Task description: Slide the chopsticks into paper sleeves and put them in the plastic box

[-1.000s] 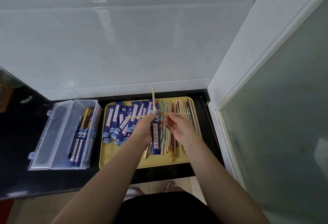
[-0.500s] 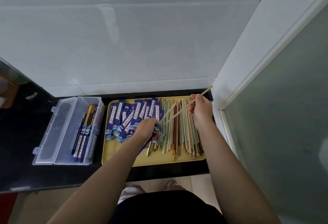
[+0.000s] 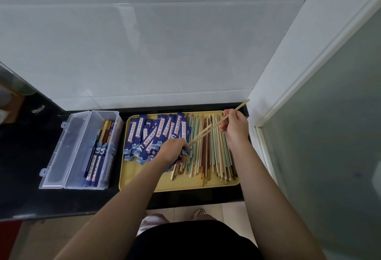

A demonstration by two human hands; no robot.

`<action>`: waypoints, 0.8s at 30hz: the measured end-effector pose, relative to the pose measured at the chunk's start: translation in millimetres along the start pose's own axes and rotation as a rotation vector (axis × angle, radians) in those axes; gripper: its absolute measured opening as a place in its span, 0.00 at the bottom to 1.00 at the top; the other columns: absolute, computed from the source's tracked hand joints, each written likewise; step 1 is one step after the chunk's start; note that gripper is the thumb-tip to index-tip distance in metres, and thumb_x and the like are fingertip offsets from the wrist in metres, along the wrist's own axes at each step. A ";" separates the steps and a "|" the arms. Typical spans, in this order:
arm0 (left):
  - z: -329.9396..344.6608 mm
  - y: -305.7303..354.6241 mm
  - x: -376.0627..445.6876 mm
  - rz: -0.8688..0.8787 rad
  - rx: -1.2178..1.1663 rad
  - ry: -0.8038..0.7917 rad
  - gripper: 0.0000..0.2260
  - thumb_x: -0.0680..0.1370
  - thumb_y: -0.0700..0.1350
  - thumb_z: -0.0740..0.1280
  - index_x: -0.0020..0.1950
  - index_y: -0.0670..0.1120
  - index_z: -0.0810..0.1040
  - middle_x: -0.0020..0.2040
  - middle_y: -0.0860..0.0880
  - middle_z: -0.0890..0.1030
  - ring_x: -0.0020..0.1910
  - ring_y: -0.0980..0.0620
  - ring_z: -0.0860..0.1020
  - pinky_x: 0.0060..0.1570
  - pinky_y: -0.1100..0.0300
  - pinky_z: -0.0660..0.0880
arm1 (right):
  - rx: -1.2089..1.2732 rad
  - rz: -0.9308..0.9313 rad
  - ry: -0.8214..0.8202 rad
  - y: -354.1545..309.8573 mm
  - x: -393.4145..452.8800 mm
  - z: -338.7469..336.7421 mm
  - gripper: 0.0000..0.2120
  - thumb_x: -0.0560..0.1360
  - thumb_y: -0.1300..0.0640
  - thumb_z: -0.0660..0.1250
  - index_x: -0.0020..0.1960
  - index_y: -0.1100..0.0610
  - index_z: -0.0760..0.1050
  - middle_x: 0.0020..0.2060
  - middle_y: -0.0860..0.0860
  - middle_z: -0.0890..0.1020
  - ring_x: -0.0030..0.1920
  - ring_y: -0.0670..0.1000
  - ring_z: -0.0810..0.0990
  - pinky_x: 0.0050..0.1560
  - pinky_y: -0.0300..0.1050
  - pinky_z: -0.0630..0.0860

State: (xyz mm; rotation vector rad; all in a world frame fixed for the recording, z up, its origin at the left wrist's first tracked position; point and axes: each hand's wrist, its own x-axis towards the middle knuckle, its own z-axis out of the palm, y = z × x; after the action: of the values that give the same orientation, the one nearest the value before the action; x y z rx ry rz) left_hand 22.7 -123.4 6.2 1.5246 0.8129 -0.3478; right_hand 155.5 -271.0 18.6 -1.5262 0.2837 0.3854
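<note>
The black countertop [image 3: 24,167] carries everything I need. On its left sits the clear plastic box [image 3: 68,150], lid laid open, with a few sleeved pairs [image 3: 99,156] already lying lengthwise in its right half. Just right of it is the yellow tray [image 3: 144,181]: the blue paper sleeves [image 3: 152,134] heaped on its left part, the loose chopsticks [image 3: 210,152] in tan, green and brown on its right, all running away from me.

My right hand [image 3: 234,128] is up over the tray's far right corner, fingers curled round the thick ends of a pale wooden pair [image 3: 208,130]. That pair runs on a slant, from far right down to near left, tips aimed at my left hand [image 3: 172,151]. My left hand is closed round one blue sleeve [image 3: 185,151], its mouth turned toward the tips; whether the tips are in or only touching it, I cannot tell.

So the move, as I judge it, is a push along that slant, right hand driving toward left. The box lies well to the left, nearer my left hand.
</note>
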 end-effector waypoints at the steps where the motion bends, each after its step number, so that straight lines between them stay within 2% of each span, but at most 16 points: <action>1: 0.4 0.5 -0.4 0.008 -0.001 -0.008 0.11 0.79 0.40 0.57 0.43 0.37 0.76 0.32 0.42 0.74 0.25 0.51 0.70 0.25 0.61 0.68 | -0.014 -0.006 -0.010 0.4 0.2 0.6 0.14 0.86 0.54 0.56 0.52 0.58 0.78 0.35 0.52 0.79 0.28 0.47 0.75 0.34 0.43 0.76; 4: 3.2 3.9 -1.1 0.042 -0.011 -0.040 0.12 0.81 0.41 0.55 0.45 0.39 0.76 0.33 0.42 0.75 0.27 0.49 0.71 0.27 0.59 0.69 | -0.065 0.011 -0.091 3.8 -3.7 4.8 0.12 0.85 0.54 0.59 0.52 0.57 0.79 0.36 0.52 0.80 0.30 0.47 0.77 0.37 0.44 0.77; 8: 8.7 11.8 0.7 0.058 -0.018 -0.047 0.12 0.83 0.42 0.53 0.48 0.39 0.73 0.32 0.43 0.76 0.25 0.50 0.71 0.26 0.58 0.69 | -0.348 0.142 -0.369 9.9 -20.0 12.2 0.10 0.84 0.52 0.63 0.56 0.54 0.80 0.42 0.52 0.79 0.36 0.47 0.75 0.37 0.40 0.74; 10: 9.8 15.2 2.3 0.059 0.010 -0.034 0.12 0.84 0.43 0.53 0.48 0.40 0.73 0.33 0.44 0.76 0.26 0.51 0.71 0.27 0.58 0.70 | -0.481 0.224 -0.498 11.7 -23.8 13.1 0.12 0.83 0.49 0.64 0.60 0.55 0.79 0.46 0.53 0.81 0.39 0.48 0.77 0.38 0.41 0.76; 12: 8.4 15.8 3.3 0.053 0.014 -0.023 0.12 0.84 0.43 0.53 0.46 0.42 0.73 0.34 0.43 0.76 0.26 0.51 0.71 0.27 0.58 0.70 | -0.551 0.246 -0.553 11.9 -23.3 14.2 0.14 0.83 0.48 0.64 0.62 0.56 0.78 0.50 0.54 0.83 0.43 0.50 0.81 0.41 0.44 0.79; 14: 5.1 13.9 3.9 0.041 -0.001 -0.018 0.12 0.84 0.43 0.54 0.44 0.43 0.73 0.34 0.44 0.76 0.26 0.51 0.71 0.27 0.59 0.69 | -0.508 0.180 -0.483 9.9 -20.8 15.9 0.16 0.83 0.52 0.64 0.68 0.56 0.74 0.52 0.54 0.82 0.45 0.52 0.84 0.45 0.46 0.83; 17: 0.7 11.3 3.4 0.020 -0.026 -0.026 0.12 0.84 0.43 0.55 0.45 0.42 0.75 0.34 0.44 0.76 0.26 0.51 0.71 0.25 0.59 0.69 | -0.394 0.015 -0.290 5.9 -14.4 18.7 0.27 0.83 0.57 0.64 0.79 0.49 0.59 0.53 0.51 0.80 0.48 0.52 0.85 0.45 0.44 0.84; 22: -2.8 11.8 2.5 0.034 -0.039 -0.012 0.13 0.84 0.42 0.55 0.45 0.42 0.75 0.32 0.45 0.74 0.25 0.52 0.69 0.24 0.61 0.68 | -0.500 -0.076 -0.342 8.7 -13.4 26.2 0.21 0.84 0.61 0.59 0.76 0.51 0.69 0.58 0.52 0.80 0.48 0.49 0.85 0.48 0.46 0.84; 24: -8.0 10.4 0.9 0.053 -0.030 0.000 0.12 0.84 0.41 0.55 0.46 0.41 0.75 0.33 0.44 0.75 0.26 0.50 0.69 0.26 0.60 0.68 | -0.470 -0.056 -0.318 9.7 -14.6 30.7 0.22 0.84 0.60 0.59 0.77 0.50 0.67 0.61 0.52 0.79 0.48 0.49 0.85 0.49 0.48 0.85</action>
State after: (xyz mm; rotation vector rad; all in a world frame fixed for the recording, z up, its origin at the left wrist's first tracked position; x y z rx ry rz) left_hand 28.3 -114.9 14.4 1.5158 0.7734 -0.2954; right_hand 136.5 -241.3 16.8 -1.8934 -0.1108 0.6754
